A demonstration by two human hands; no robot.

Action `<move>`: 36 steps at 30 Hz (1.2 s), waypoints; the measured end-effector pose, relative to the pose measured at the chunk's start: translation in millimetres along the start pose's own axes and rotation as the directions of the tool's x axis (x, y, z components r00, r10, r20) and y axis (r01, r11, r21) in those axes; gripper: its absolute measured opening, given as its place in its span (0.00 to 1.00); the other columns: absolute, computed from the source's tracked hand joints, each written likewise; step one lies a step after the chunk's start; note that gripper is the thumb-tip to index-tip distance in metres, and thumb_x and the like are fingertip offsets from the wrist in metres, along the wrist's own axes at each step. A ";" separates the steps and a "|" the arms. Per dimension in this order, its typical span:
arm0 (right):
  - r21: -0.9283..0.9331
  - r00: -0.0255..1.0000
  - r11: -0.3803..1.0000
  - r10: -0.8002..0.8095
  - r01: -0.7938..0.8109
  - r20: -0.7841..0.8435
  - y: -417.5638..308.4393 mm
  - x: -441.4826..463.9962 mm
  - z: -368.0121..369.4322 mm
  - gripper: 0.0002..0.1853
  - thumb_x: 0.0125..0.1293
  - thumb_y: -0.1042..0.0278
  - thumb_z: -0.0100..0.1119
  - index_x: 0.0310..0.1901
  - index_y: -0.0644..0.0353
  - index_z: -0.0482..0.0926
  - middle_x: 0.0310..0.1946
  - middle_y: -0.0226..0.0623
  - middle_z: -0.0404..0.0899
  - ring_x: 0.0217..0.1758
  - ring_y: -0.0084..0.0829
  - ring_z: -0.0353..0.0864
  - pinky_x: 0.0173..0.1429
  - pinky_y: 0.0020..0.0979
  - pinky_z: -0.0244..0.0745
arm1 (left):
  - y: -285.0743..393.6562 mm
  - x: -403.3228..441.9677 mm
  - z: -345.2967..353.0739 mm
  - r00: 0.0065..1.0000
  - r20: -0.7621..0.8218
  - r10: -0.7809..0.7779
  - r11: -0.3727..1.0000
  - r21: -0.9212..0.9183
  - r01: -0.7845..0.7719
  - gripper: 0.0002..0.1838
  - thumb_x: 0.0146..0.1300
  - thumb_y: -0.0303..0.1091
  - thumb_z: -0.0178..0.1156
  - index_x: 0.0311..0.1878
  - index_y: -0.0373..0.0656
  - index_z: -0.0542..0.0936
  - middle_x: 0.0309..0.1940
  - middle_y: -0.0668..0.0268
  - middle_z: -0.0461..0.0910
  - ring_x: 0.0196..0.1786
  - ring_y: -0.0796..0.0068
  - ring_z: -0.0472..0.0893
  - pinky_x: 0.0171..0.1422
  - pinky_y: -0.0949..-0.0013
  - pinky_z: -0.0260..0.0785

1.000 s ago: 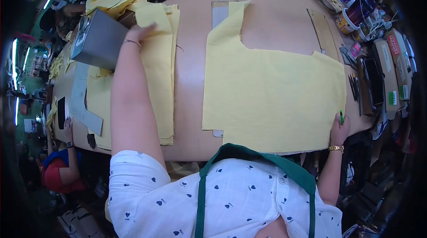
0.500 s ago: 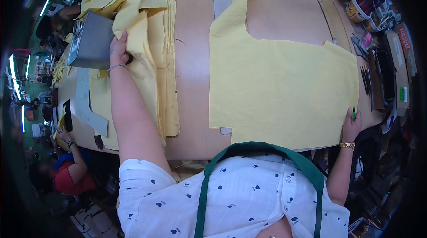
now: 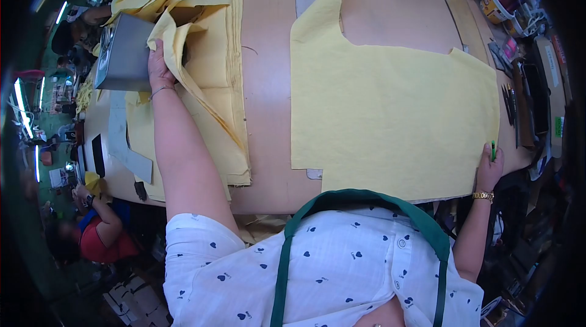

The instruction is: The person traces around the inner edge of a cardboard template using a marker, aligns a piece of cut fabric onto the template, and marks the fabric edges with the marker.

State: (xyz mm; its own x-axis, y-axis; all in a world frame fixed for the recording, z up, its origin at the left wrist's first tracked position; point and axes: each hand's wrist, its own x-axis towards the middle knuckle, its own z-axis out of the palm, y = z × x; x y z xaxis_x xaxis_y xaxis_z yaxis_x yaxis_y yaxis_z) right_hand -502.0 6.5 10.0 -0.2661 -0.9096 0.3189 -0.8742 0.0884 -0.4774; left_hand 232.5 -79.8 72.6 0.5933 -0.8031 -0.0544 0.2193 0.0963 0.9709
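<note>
Yellow cloth (image 3: 174, 46) rises in a loose fold from the left hand (image 3: 160, 69), whose fingers are closed on it above a stack of cloth (image 3: 217, 70) in the same colour. A grey metal box (image 3: 129, 52) sits just beside that hand. The right hand (image 3: 490, 168) is curled around a small green thing (image 3: 493, 151), perhaps a pen, though too small to be sure, at the near right corner of a large flat piece (image 3: 397, 113) spread on the table (image 3: 265, 113). Grey card (image 3: 307, 0) shows from under that piece's left side.
</note>
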 end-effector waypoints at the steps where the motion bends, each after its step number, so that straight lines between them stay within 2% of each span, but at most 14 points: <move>1: -0.006 1.000 1.000 0.008 -0.008 0.000 0.3 0.4 -0.4 0.16 0.60 0.60 0.51 0.30 0.69 0.69 0.23 0.43 0.67 0.28 0.37 0.67 0.35 0.33 0.62 | 0.1 -0.9 0.2 1.000 -0.014 0.005 1.000 0.018 -0.005 0.17 0.61 0.36 0.51 0.52 0.42 0.65 0.45 0.60 0.73 0.42 0.65 0.76 0.45 0.65 0.72; 8: -0.056 1.000 0.998 -0.015 0.015 0.000 1.3 -0.2 -1.4 0.17 0.60 0.59 0.51 0.31 0.69 0.69 0.23 0.44 0.68 0.28 0.38 0.68 0.35 0.34 0.63 | -0.3 3.2 14.5 0.988 0.087 0.124 0.992 0.008 -0.125 0.16 0.58 0.25 0.52 0.50 0.41 0.66 0.46 0.59 0.72 0.45 0.64 0.75 0.47 0.61 0.70; 11: -0.029 1.000 0.999 0.014 -0.014 0.007 1.4 0.3 -1.2 0.16 0.60 0.60 0.51 0.30 0.69 0.69 0.24 0.44 0.68 0.28 0.38 0.68 0.35 0.34 0.63 | -13.6 22.4 10.8 0.987 0.156 0.049 0.972 0.219 -0.083 0.19 0.53 0.18 0.52 0.49 0.41 0.66 0.46 0.59 0.72 0.46 0.64 0.74 0.48 0.61 0.69; 12: -0.025 1.000 1.000 0.015 -0.015 0.002 2.8 0.3 -0.5 0.16 0.60 0.60 0.51 0.30 0.69 0.69 0.24 0.44 0.68 0.29 0.39 0.68 0.35 0.34 0.63 | -18.8 20.6 17.7 0.994 0.085 0.065 0.876 0.472 -0.098 0.21 0.49 0.20 0.53 0.50 0.39 0.67 0.45 0.55 0.72 0.46 0.61 0.74 0.49 0.61 0.67; 14: -0.019 1.000 1.000 0.017 -0.017 -0.008 7.8 -0.2 1.5 0.16 0.60 0.60 0.51 0.30 0.69 0.69 0.24 0.45 0.68 0.29 0.39 0.68 0.35 0.34 0.63 | -21.1 14.5 26.0 0.974 -0.007 0.228 0.418 0.904 -0.091 0.22 0.48 0.23 0.54 0.50 0.38 0.68 0.44 0.53 0.72 0.44 0.58 0.73 0.50 0.60 0.66; 15: -0.016 1.000 1.000 0.008 -0.008 0.002 8.4 -0.2 1.5 0.16 0.60 0.60 0.51 0.30 0.69 0.69 0.25 0.45 0.68 0.29 0.40 0.68 0.35 0.35 0.63 | -23.5 11.9 30.4 0.948 -0.009 0.319 0.119 0.992 -0.031 0.22 0.48 0.25 0.55 0.50 0.38 0.68 0.43 0.52 0.72 0.44 0.57 0.73 0.50 0.60 0.65; 16: -0.014 1.000 1.000 -0.002 0.002 0.010 7.6 -0.3 0.9 0.16 0.60 0.60 0.51 0.30 0.69 0.69 0.25 0.45 0.68 0.29 0.40 0.68 0.35 0.35 0.63 | -22.9 -6.6 41.8 0.852 0.059 0.521 0.049 0.994 -0.099 0.22 0.50 0.33 0.57 0.49 0.37 0.69 0.42 0.50 0.72 0.44 0.55 0.72 0.51 0.60 0.64; 18: -0.005 0.999 1.000 -0.031 0.031 -0.026 5.1 -1.1 1.7 0.16 0.59 0.60 0.51 0.29 0.69 0.69 0.24 0.45 0.67 0.29 0.41 0.67 0.35 0.36 0.63 | -18.7 -65.7 73.8 0.696 0.320 0.642 -0.063 0.928 -0.368 0.22 0.51 0.37 0.57 0.48 0.37 0.70 0.43 0.52 0.72 0.45 0.55 0.72 0.50 0.62 0.64; 20: 0.030 0.997 0.997 0.064 -0.065 0.039 0.1 -2.2 -2.1 0.15 0.60 0.61 0.50 0.28 0.67 0.68 0.23 0.45 0.65 0.28 0.42 0.66 0.35 0.37 0.61 | -30.6 -134.9 103.6 0.841 0.316 0.438 0.201 0.878 -0.434 0.22 0.53 0.44 0.57 0.42 0.33 0.73 0.37 0.51 0.74 0.41 0.57 0.74 0.47 0.63 0.65; 22: 0.021 0.997 0.998 0.054 -0.055 0.058 5.6 -2.5 -1.8 0.14 0.59 0.62 0.50 0.28 0.68 0.67 0.25 0.47 0.66 0.31 0.45 0.67 0.37 0.38 0.62 | -62.2 -199.5 112.1 0.939 0.304 0.159 0.293 0.894 -0.339 0.28 0.48 0.49 0.62 0.41 0.31 0.73 0.35 0.50 0.74 0.41 0.59 0.74 0.46 0.66 0.67; 28: -0.031 0.996 0.995 -0.091 0.091 -0.015 4.0 -2.6 -3.1 0.14 0.57 0.62 0.52 0.29 0.67 0.69 0.27 0.47 0.69 0.33 0.46 0.68 0.38 0.39 0.64 | -83.0 -284.1 136.7 0.978 0.205 -0.033 0.389 0.904 -0.176 0.23 0.47 0.44 0.64 0.35 0.33 0.72 0.21 0.63 0.68 0.23 0.69 0.66 0.29 0.67 0.63; 33: -0.051 0.984 0.983 -0.176 0.177 0.027 9.0 -1.3 -7.3 0.14 0.56 0.63 0.54 0.30 0.68 0.70 0.28 0.45 0.70 0.32 0.42 0.70 0.37 0.37 0.65 | -83.3 -286.5 128.5 0.946 0.185 -0.266 0.220 0.967 -0.127 0.19 0.51 0.40 0.60 0.37 0.32 0.71 0.23 0.63 0.72 0.25 0.70 0.69 0.31 0.69 0.63; 34: 0.061 0.982 0.997 -0.064 0.054 0.176 10.2 -3.5 -14.0 0.13 0.56 0.63 0.54 0.31 0.68 0.70 0.28 0.43 0.71 0.31 0.38 0.71 0.36 0.35 0.66 | -82.7 -288.5 126.9 0.931 0.183 -0.315 0.188 0.974 -0.128 0.18 0.53 0.39 0.59 0.38 0.32 0.72 0.25 0.62 0.73 0.26 0.69 0.70 0.32 0.70 0.64; 36: 0.226 0.873 0.948 0.091 -0.224 0.480 7.4 -3.4 -37.9 0.12 0.57 0.64 0.54 0.31 0.67 0.71 0.27 0.38 0.72 0.29 0.30 0.72 0.34 0.30 0.66 | -75.6 -303.7 117.4 0.907 0.215 -0.363 0.746 0.650 0.145 0.16 0.56 0.38 0.55 0.41 0.33 0.72 0.31 0.61 0.75 0.32 0.68 0.73 0.38 0.70 0.66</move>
State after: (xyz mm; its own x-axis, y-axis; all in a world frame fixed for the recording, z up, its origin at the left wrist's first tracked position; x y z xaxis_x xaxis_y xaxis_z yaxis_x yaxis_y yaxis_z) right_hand -523.0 25.6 36.5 -0.1173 -0.9804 -0.1582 -0.6773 0.1955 -0.7093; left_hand -55.2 87.8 43.0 0.2916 -0.8896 -0.3516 -0.2539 -0.4264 0.8682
